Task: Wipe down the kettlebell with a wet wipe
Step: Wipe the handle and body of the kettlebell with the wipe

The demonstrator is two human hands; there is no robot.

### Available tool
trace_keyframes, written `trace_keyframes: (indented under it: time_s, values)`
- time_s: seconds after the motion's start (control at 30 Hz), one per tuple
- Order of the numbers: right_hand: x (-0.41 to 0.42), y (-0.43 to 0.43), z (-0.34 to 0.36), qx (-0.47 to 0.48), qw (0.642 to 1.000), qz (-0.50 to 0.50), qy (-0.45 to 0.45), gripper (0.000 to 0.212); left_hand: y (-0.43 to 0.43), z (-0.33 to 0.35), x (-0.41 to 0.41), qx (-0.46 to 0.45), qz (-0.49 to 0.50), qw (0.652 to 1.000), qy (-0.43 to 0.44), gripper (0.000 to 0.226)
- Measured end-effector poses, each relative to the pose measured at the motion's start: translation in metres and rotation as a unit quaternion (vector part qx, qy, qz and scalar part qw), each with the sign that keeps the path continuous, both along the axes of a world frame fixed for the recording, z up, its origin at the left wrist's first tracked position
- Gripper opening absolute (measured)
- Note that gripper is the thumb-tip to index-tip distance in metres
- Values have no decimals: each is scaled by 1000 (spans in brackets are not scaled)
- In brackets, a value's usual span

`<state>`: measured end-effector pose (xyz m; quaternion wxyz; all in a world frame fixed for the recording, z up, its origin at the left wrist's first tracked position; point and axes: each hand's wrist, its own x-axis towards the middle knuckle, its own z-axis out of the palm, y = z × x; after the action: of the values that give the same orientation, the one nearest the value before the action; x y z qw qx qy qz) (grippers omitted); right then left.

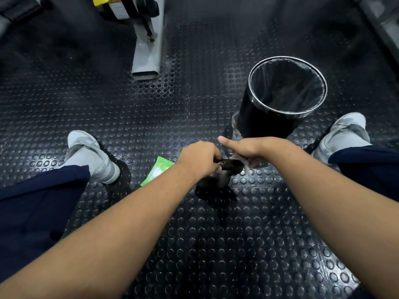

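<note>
A small black kettlebell (218, 180) stands on the studded rubber floor between my feet. My left hand (199, 159) grips the left end of its handle. My right hand (251, 148) holds a crumpled white wet wipe (248, 164) against the right end of the handle, thumb stretched out to the left. Most of the kettlebell's body is hidden under my hands. A green wet-wipe packet (159, 170) lies on the floor just left of the kettlebell, partly covered by my left forearm.
A black round bin (269, 121) with a clear liner stands just beyond my right hand. My two grey shoes (95, 156) (343, 134) flank the kettlebell. A grey machine base (146, 57) lies at the back left.
</note>
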<state>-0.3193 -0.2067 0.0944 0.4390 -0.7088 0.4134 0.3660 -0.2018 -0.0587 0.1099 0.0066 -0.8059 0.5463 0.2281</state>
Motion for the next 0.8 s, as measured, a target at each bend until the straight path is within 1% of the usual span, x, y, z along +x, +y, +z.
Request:
trace_keyframes:
  time_s: [0.03, 0.07, 0.13, 0.23, 0.3, 0.37, 0.47, 0.5, 0.6, 0.7, 0.73, 0.8]
  values:
    - [1, 3, 3, -12, 1000, -6, -1, 111, 0, 0, 0, 1, -1, 1000, 1, 22]
    - [3, 7, 5, -22, 1000, -11, -3, 106, 0, 1, 0, 1, -4, 1000, 1, 22]
    - [5, 14, 3, -32, 999, -13, -12, 102, 0, 2, 0, -2, -9, 1000, -4, 23]
    - [8, 25, 1, -29, 999, -29, -26, 96, 0, 2, -1, -6, -11, 1000, -9, 31]
    - [9, 26, -3, -13, 998, -50, -26, 98, 0, 3, -1, -2, -10, 1000, -7, 34]
    - [9, 25, -4, 4, 998, -54, -27, 104, -1, 3, -1, 0, -5, 1000, -2, 34]
    - [6, 23, -7, -3, 999, -31, -20, 108, 0, 4, -1, -4, -4, 1000, -3, 34]
    - [4, 22, -8, -3, 1000, -16, -16, 106, 0, 4, -1, -5, -6, 1000, -6, 33]
    - [2, 17, 0, -12, 1000, 10, -2, 90, 0, 3, -2, -4, -8, 1000, -10, 30]
    - [-2, 11, 7, -4, 1000, -24, -17, 109, 0, 3, -3, 3, -16, 1000, -7, 27]
    - [-3, 10, 8, -6, 999, -31, -23, 110, 0, 3, -3, 3, -21, 1000, -7, 27]
    - [-3, 12, 6, -21, 999, -29, -24, 102, 0, 4, -2, 1, -27, 1000, -6, 27]
